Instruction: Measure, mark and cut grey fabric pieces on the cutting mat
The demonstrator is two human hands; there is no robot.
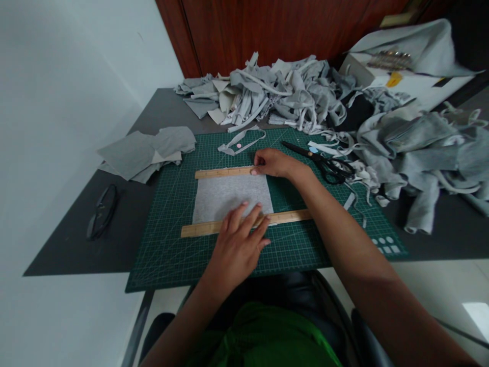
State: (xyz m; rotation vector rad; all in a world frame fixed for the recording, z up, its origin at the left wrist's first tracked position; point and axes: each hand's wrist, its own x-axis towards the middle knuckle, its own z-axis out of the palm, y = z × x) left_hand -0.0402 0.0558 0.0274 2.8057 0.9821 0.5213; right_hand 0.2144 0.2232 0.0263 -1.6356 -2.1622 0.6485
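Spreading its fingers, your left hand [240, 239] lies across the near ruler [202, 229], over the cloth's [231, 196] near edge. Your right hand [273, 163] pinches the far ruler's [223, 173] right end at the cloth's far edge, on the mat [294, 244].
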